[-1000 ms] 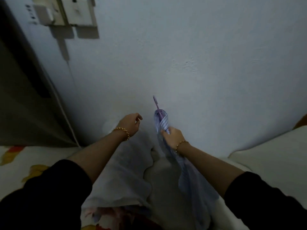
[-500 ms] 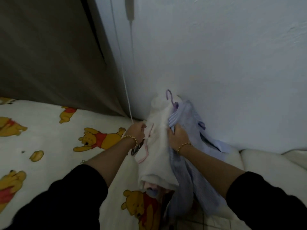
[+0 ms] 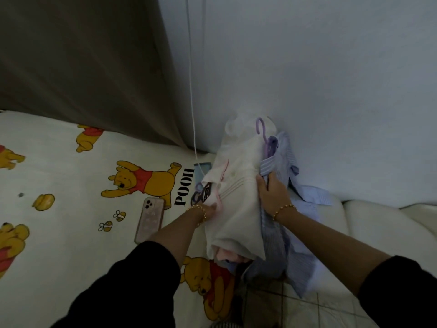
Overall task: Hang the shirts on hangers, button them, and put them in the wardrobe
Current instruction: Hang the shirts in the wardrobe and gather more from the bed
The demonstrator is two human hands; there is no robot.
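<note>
The bed point(image 3: 71, 185) carries everything. The shirts lie bundled at its far edge, against the wall point(image 3: 331, 91). The white shirt point(image 3: 236, 185) is the larger heap. The blue striped shirt point(image 3: 281, 252) presses against its right side and trails toward the near edge.

Both look light, soft and limp. We judge they will sag and slip wherever unsupported, so the collar or shoulder seam is the place to take hold, not loose cloth.

Both forearms reach forward and converge on the bundle. The left hand point(image 3: 211, 207) is clenched on the white shirt's left flank, fingers sunk in the cloth. The right hand point(image 3: 274, 195) lies where the two shirts meet, thumb up. Its fingers vanish into the fold, so we cannot tell whether it grasps.

A purple hanger point(image 3: 269, 145) pokes from the top of the bundle, hook up, between both shirts.
</note>
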